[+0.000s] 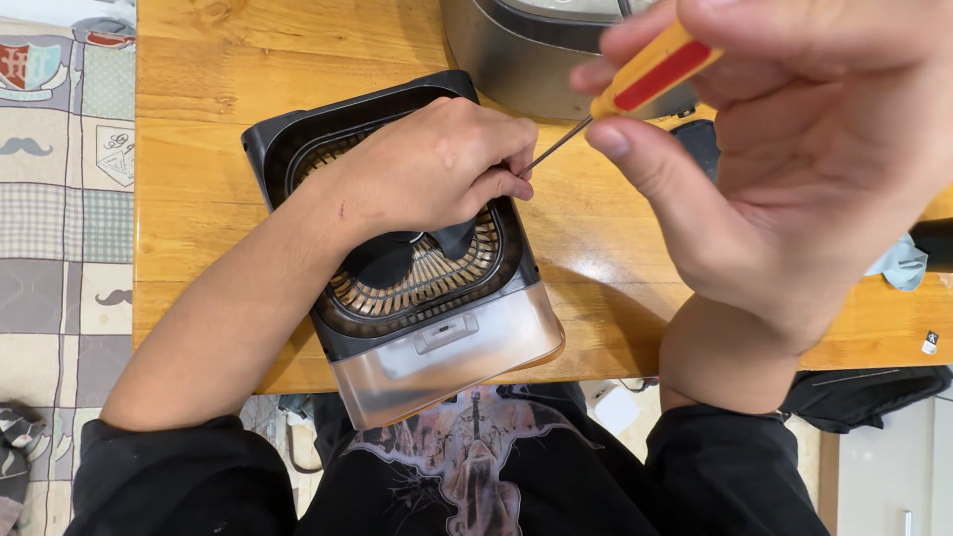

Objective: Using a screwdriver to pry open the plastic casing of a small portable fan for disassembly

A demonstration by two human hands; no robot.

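Note:
A small black desk fan (417,288) lies face up on the wooden table (199,149), its grille and dark blades showing and a clear plastic base toward me. My left hand (437,164) rests curled on the fan's upper right part, fingers pinched near the rim. My right hand (794,149) holds a screwdriver (650,74) with a yellow and red handle. Its thin metal shaft slants down to the left, and the tip meets my left fingertips at the fan's edge.
A grey metal appliance (526,50) stands at the table's far edge behind the fan. A black object (933,238) and a pale blue cloth (903,263) lie at the right. A patterned mat (60,199) covers the floor on the left. A black bag (864,392) sits lower right.

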